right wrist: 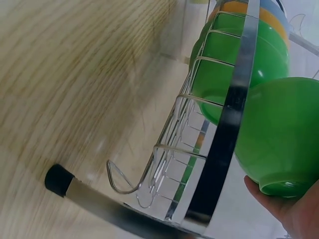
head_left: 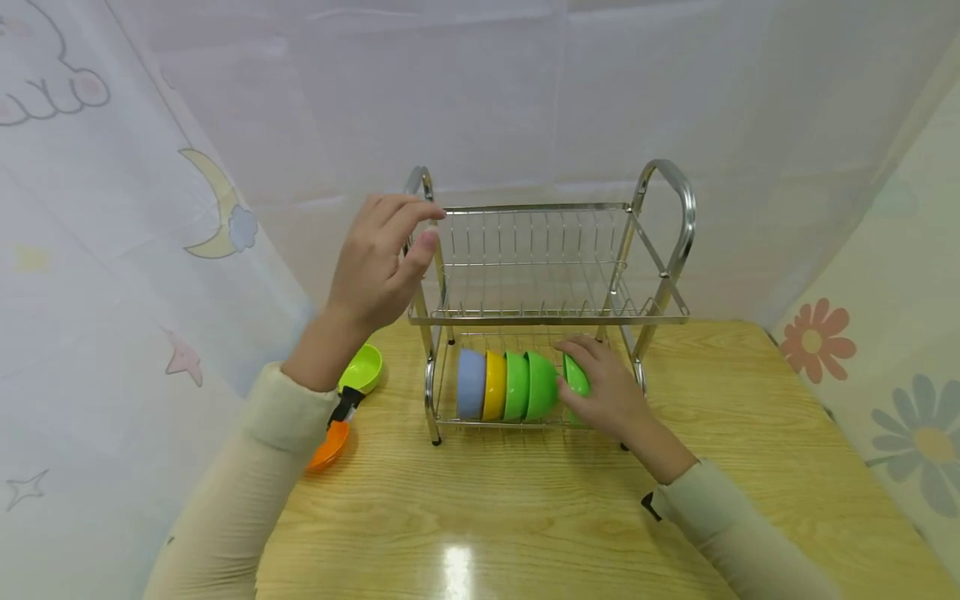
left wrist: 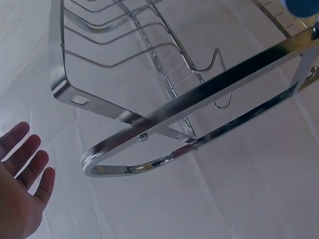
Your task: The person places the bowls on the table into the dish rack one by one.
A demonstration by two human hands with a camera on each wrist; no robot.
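A two-tier metal dish rack (head_left: 547,320) stands on the wooden table. On its lower tier a blue bowl (head_left: 470,383), a yellow bowl (head_left: 494,385) and two green bowls (head_left: 542,387) are set on edge in a row. Right of them my right hand (head_left: 606,390) grips another green bowl (right wrist: 279,134), its fingers and thumb about the foot end. That bowl is tilted on its side, a gap away from the row in the head view. My left hand (head_left: 382,262) hovers by the upper left of the rack, holding nothing, fingers loosely bent.
Left of the rack, partly behind my left arm, lie a lime green bowl (head_left: 362,369) and an orange bowl-shaped piece (head_left: 330,447) beside a black handle-like part (head_left: 347,404). Printed fabric walls (head_left: 525,100) close in the back and sides. The rack's side rails (head_left: 678,225) curve upward.
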